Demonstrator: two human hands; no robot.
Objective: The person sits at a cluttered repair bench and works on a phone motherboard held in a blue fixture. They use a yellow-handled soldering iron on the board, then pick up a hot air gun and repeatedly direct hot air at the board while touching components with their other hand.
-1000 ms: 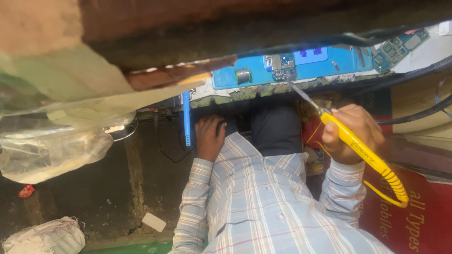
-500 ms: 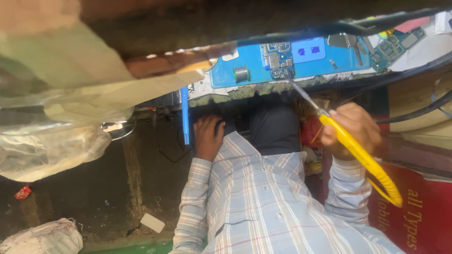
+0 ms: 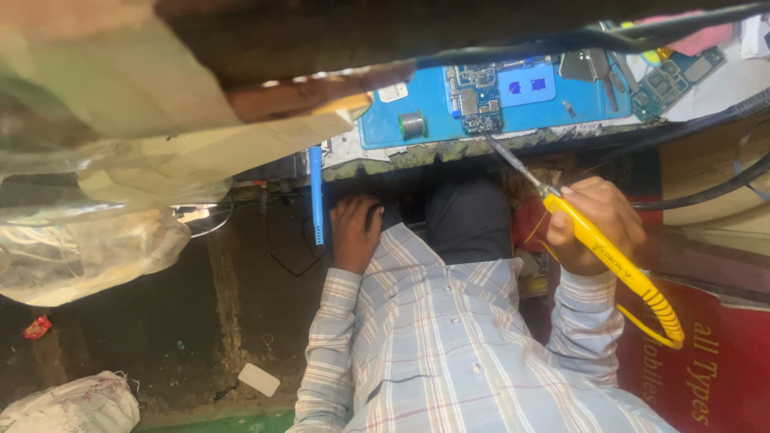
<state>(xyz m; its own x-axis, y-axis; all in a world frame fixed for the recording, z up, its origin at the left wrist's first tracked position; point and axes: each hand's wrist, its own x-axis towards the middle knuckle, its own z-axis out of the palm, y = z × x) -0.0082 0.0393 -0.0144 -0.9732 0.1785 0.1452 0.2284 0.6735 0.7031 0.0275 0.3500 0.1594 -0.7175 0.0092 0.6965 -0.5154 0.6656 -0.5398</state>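
Gripping a yellow soldering iron, our right hand aims its tip at the circuit board at twelve o'clock. Our left hand rests loosely curled, holding nothing, below the table edge.

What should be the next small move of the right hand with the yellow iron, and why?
Probably ease the tip slightly forward onto the small circuit board. The right hand holds the yellow soldering iron with its tip at the board's lower edge, on the blue mat. The left hand rests below, away from it.
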